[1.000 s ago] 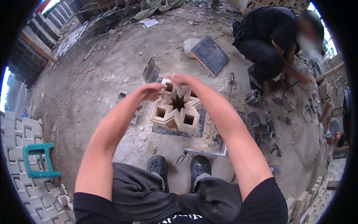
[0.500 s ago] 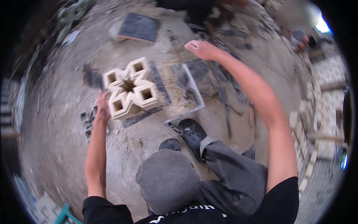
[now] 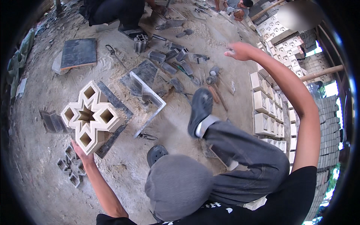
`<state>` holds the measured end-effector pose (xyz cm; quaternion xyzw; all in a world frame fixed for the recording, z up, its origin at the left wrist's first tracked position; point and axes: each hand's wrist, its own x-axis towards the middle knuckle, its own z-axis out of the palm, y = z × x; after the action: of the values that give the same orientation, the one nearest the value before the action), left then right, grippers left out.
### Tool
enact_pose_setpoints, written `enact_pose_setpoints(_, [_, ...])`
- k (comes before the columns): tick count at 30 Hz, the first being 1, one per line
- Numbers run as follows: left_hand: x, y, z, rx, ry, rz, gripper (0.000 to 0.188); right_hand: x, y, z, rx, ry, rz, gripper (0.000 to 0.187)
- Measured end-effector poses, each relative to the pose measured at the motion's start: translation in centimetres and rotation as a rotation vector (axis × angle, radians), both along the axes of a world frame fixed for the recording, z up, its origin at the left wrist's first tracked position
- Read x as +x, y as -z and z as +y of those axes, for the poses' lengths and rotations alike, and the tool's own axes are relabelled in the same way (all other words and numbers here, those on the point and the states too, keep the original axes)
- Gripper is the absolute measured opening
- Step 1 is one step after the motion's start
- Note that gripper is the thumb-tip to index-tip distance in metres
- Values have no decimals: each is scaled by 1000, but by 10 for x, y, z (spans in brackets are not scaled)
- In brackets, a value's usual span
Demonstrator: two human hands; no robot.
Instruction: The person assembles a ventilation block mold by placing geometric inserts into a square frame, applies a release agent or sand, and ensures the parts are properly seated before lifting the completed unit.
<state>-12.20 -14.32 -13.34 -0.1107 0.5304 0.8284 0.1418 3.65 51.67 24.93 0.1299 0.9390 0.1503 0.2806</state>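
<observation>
A cream breeze block [image 3: 98, 98], with a star-shaped hole in the middle and square holes around it, is at the left. My left hand [image 3: 81, 150] grips its lower left side. Some of those fingers are hidden behind the block. Dark metal strips [image 3: 119, 102] show along the block's right side. Next to my left hand lie metal mould pieces [image 3: 69, 168] shaped like small frames. My right hand [image 3: 240, 51] is stretched out to the right, empty, its fingers apart.
An angled metal frame [image 3: 152, 98] lies on the sandy floor ahead. Beyond it are a trowel [image 3: 170, 24] and several dark metal blocks [image 3: 157, 56]. A dark slab [image 3: 78, 52] lies far left. Cream blocks [image 3: 264, 101] stand in rows at right. A person [image 3: 116, 13] crouches ahead.
My view has swung to the right, and the block shows further left. My right arm is further out to the right. My right foot has shifted forward.
</observation>
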Motion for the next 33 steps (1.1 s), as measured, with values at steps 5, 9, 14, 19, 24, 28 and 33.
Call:
enact_pose_setpoints(5, [2, -27, 12, 281, 24, -166, 61, -43, 49, -51, -146, -39, 61, 48])
enact_pose_setpoints(9, [5, -4, -7, 296, -61, -137, 57, -98, 120, -139, -424, -192, 2, 44])
enact_pose_setpoints(14, [70, -33, 10, -69, -391, -256, 61, -122, 189, -213, -649, -216, 74, 38])
enact_pose_setpoints(19, [132, -37, 13, -264, -451, -379, 58, -160, 254, -242, -973, -98, 193, 40])
enact_pose_setpoints(24, [100, -34, 5, -323, -481, -323, 50, -197, 315, -278, -1178, 346, 117, 54])
enact_pose_setpoints(28, [40, -27, -11, -125, -314, -183, 52, -212, 333, -316, -1244, 467, 109, 67])
enact_pose_setpoints(33, [3, -89, 64, 132, 11, -227, 46, -195, 356, -320, -1349, 542, 238, 68])
